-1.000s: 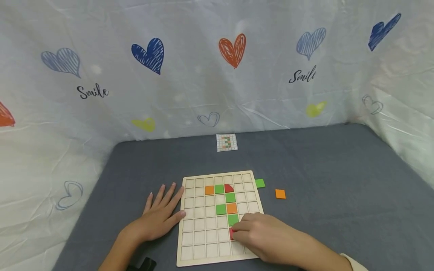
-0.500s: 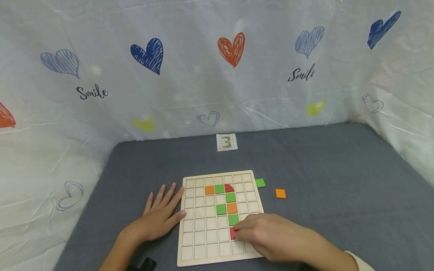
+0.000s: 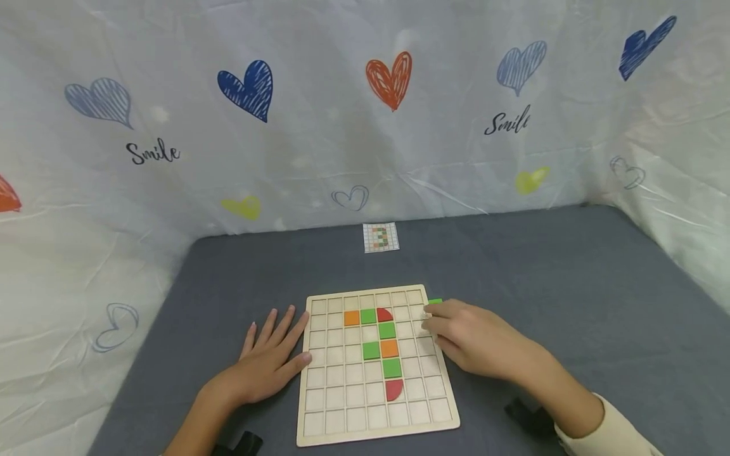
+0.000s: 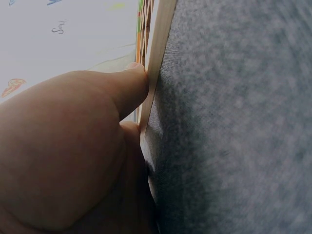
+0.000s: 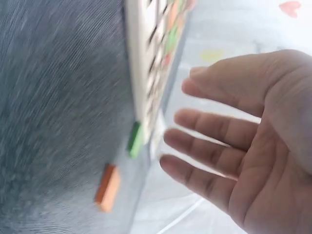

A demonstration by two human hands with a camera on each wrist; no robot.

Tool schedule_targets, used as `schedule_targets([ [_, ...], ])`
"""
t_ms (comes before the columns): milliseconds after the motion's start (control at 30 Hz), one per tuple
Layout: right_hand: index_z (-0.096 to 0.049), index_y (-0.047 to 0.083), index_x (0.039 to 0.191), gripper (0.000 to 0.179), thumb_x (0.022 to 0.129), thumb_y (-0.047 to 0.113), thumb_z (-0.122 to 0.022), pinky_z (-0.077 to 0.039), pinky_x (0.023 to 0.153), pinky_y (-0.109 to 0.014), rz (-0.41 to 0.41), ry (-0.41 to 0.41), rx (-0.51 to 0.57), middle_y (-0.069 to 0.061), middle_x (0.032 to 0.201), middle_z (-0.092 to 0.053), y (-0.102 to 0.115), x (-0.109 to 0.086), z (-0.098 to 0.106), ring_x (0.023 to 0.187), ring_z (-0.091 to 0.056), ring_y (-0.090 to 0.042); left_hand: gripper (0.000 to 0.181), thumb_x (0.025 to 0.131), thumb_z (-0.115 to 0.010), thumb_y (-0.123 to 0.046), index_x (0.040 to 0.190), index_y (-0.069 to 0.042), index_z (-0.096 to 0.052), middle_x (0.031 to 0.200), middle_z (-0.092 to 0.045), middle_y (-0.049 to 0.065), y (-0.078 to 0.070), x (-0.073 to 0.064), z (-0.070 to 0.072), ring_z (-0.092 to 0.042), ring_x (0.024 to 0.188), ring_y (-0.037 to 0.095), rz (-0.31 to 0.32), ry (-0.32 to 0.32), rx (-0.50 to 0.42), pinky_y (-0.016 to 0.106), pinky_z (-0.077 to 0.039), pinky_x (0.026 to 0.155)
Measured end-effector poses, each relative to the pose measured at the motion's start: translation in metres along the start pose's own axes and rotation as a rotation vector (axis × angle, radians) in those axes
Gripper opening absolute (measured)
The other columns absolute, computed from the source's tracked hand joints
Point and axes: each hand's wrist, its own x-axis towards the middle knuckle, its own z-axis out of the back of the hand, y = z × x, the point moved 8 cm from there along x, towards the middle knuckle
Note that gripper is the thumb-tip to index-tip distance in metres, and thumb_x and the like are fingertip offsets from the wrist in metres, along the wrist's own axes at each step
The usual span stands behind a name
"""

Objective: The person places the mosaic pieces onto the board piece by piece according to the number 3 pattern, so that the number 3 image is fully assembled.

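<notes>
A wooden grid board (image 3: 336, 399) lies on the table, with several green tiles, two orange tiles and two red quarter-round tiles in its cells. The nearer red tile (image 3: 393, 390) sits in full view below a green one (image 3: 391, 367). My left hand (image 3: 265, 367) is spread flat beside the board, its thumb (image 4: 131, 87) and forefinger touching the left edge. Over the board's right edge hovers my right hand (image 3: 481, 339), fingers loosely bent with nothing between them. A loose green tile (image 5: 135, 140) lies at that edge, partly covered by the fingers in the head view.
Beyond the green tile lies a loose orange tile (image 5: 107, 189), hidden behind the right hand in the head view. A small printed pattern card (image 3: 381, 237) lies at the back of the grey table (image 3: 542, 272), before a white curtain (image 3: 319, 145) with hearts.
My right hand has let go of the lower red tile and moved up and right to the board's far right edge. The left hand has stayed in place.
</notes>
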Motion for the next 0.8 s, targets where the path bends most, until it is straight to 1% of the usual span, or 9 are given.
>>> schedule_targets([
  [100,-0.072,0.003,0.114,0.029,0.086,0.002,-0.077,-0.053,0.09,-0.047,-0.067,0.033,-0.025,-0.02,0.128,-0.061,-0.012,0.002,-0.007,0.117,-0.06,-0.036,0.077,0.102,-0.038,-0.064,0.163,-0.025,-0.013,0.167,-0.002,0.007,0.001,-0.001,0.0,0.01,0.151,0.035,0.001,0.005,-0.004,0.065,0.01,0.112],
  [200,-0.067,-0.001,0.123,0.038,0.086,0.003,-0.077,-0.05,0.094,-0.052,-0.109,0.084,-0.048,-0.026,0.135,-0.056,-0.02,0.001,-0.018,0.122,-0.056,-0.041,0.077,0.102,-0.038,-0.064,0.163,-0.024,-0.014,0.167,-0.002,0.007,0.0,-0.002,-0.001,0.01,0.151,0.035,0.003,0.014,-0.018,0.065,0.01,0.111],
  [267,-0.064,-0.002,0.126,0.042,0.086,0.003,-0.077,-0.05,0.095,-0.053,-0.122,0.108,-0.063,-0.027,0.136,-0.055,-0.023,0.0,-0.023,0.123,-0.055,-0.041,0.077,0.102,-0.039,-0.063,0.163,-0.024,-0.014,0.167,-0.002,0.007,-0.001,-0.002,-0.001,0.01,0.151,0.035,0.004,0.017,-0.024,0.065,0.01,0.111],
  [300,-0.064,-0.003,0.125,0.042,0.085,0.002,-0.077,-0.05,0.095,-0.052,-0.125,0.11,-0.069,-0.025,0.134,-0.057,-0.024,0.0,-0.024,0.122,-0.057,-0.04,0.077,0.102,-0.039,-0.063,0.163,-0.025,-0.014,0.167,-0.002,0.007,-0.001,-0.002,-0.001,0.01,0.151,0.035,0.004,0.017,-0.025,0.065,0.01,0.111],
  [367,-0.066,-0.002,0.12,0.039,0.082,-0.002,-0.078,-0.052,0.091,-0.048,-0.122,0.094,-0.074,-0.019,0.125,-0.063,-0.024,0.0,-0.024,0.115,-0.061,-0.035,0.077,0.102,-0.038,-0.064,0.163,-0.025,-0.013,0.167,-0.002,0.007,-0.001,-0.001,-0.001,0.01,0.151,0.035,0.005,0.015,-0.02,0.065,0.011,0.112],
  [433,-0.068,0.001,0.11,0.034,0.079,-0.006,-0.079,-0.055,0.083,-0.043,-0.109,0.065,-0.079,-0.012,0.111,-0.067,-0.024,0.002,-0.021,0.103,-0.065,-0.029,0.077,0.102,-0.038,-0.065,0.163,-0.026,-0.013,0.167,-0.002,0.006,-0.002,-0.001,0.0,0.01,0.151,0.035,0.004,0.012,-0.014,0.065,0.011,0.112],
  [533,-0.071,0.005,0.099,0.027,0.077,-0.01,-0.079,-0.055,0.071,-0.036,-0.094,0.038,-0.078,-0.004,0.093,-0.066,-0.022,0.006,-0.017,0.086,-0.063,-0.021,0.077,0.102,-0.037,-0.066,0.163,-0.027,-0.012,0.167,-0.001,0.005,-0.001,0.0,0.0,0.011,0.151,0.034,0.007,0.013,-0.006,0.064,0.011,0.112],
  [667,-0.072,0.007,0.094,0.024,0.078,-0.011,-0.077,-0.051,0.064,-0.032,-0.092,0.046,-0.074,0.0,0.082,-0.063,-0.021,0.007,-0.016,0.075,-0.059,-0.016,0.077,0.102,-0.037,-0.065,0.163,-0.026,-0.012,0.167,-0.001,0.006,-0.001,0.0,0.002,0.011,0.151,0.034,0.007,0.014,-0.004,0.064,0.01,0.112],
  [800,-0.07,0.008,0.089,0.024,0.076,-0.012,-0.075,-0.046,0.059,-0.03,-0.086,0.054,-0.073,0.003,0.076,-0.057,-0.019,0.007,-0.015,0.07,-0.052,-0.014,0.077,0.102,-0.038,-0.064,0.163,-0.025,-0.014,0.167,-0.002,0.007,-0.004,-0.001,0.003,0.01,0.151,0.035,0.003,0.009,-0.002,0.065,0.01,0.112],
])
